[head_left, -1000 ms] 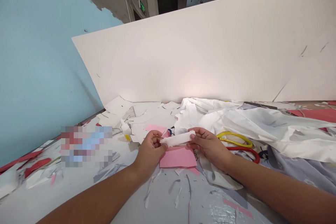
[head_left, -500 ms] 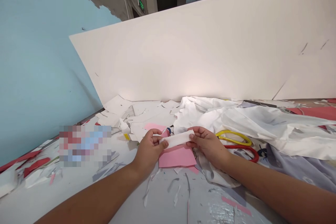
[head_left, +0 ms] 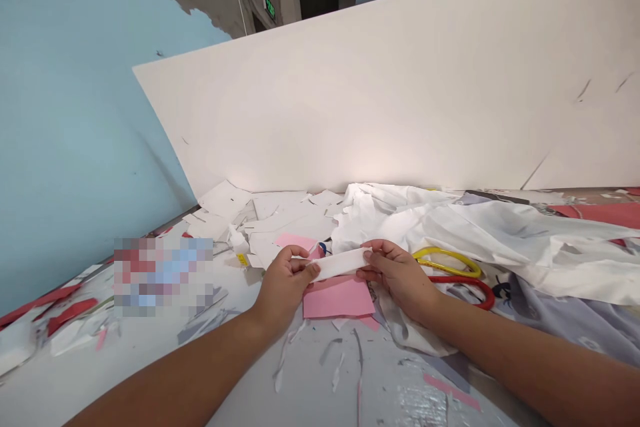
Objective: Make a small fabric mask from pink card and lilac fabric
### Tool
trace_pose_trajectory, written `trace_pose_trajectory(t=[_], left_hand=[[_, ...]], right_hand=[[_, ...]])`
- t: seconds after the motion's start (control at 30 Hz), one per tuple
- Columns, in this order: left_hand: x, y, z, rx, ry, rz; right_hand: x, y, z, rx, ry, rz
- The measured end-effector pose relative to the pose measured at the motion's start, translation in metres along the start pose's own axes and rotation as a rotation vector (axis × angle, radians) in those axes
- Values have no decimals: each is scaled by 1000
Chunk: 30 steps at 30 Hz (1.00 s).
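A narrow white folded strip (head_left: 342, 264), of cloth or paper, is stretched between my two hands. My left hand (head_left: 286, 280) pinches its left end between thumb and fingers. The right end is gripped the same way by my right hand (head_left: 395, 275). Just below the strip lies a pink sheet of paper (head_left: 339, 298), partly covered by the strip and my fingers. A small dark blue round item (head_left: 323, 248) peeks out behind the strip; its kind is hidden.
White cloth (head_left: 480, 227) is heaped at the right, beside a yellow loop handle (head_left: 453, 257) and a red loop handle (head_left: 473, 285). Left of my hands stands a small white bottle (head_left: 239, 243). Paper scraps (head_left: 225, 203) litter the table before a white panel (head_left: 380, 100).
Almost nothing differs. Both hands keep hold of the white strip, and my right hand has shifted very slightly to the right.
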<state>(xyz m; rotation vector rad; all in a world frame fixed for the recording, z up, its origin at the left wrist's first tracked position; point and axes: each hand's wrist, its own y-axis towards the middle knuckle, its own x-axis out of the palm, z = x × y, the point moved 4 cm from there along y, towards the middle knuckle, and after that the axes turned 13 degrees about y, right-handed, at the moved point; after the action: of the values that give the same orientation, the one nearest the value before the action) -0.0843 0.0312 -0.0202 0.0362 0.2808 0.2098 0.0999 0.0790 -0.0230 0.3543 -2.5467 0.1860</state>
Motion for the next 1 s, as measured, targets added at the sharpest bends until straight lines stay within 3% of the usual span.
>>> trace_pose_trajectory(t=[0.27,0.43,0.53,0.7,0.9,1.0], left_hand=[[0,1,-1,-13,-2,18],[1,-4,8,-2,-53,-87],[2,-7,17,53,-14,-172],[3,-12,37,353,324,-190],[18,-35,58,910,662,-304],[20,-41,63,1015,779,-319]], right_hand=[[-1,0,-6,-73,-86,20],[11,-5,-40,-182,-394,-129],[19,-8,-62,-145,-485,-224],[30,-18,-76,-43,-526,-369],[36,-27,-63,97,-548,-523],[36,-28,-61,128,-577,-546]])
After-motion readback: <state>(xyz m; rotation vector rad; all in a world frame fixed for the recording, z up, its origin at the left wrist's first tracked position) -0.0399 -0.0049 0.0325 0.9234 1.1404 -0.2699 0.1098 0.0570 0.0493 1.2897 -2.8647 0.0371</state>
